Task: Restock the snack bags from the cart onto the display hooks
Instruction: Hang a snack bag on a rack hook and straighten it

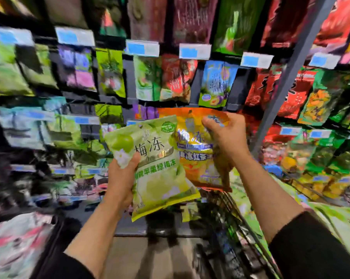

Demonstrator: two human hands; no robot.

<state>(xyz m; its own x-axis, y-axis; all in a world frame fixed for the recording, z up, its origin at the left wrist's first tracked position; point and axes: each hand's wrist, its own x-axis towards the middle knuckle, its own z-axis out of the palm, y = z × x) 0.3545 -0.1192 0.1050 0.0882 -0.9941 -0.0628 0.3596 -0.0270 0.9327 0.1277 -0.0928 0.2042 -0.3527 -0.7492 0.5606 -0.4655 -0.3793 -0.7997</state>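
We held a green bag [156,164] in our left hand [122,178], fingers curled round its lower edge, and an orange bag [198,150] overlapping behind it, pinched at the top by our right hand [224,137], both before the blurred display [176,77]. With each hand full, threading either bag onto a hook could fumble; the green one might slip.
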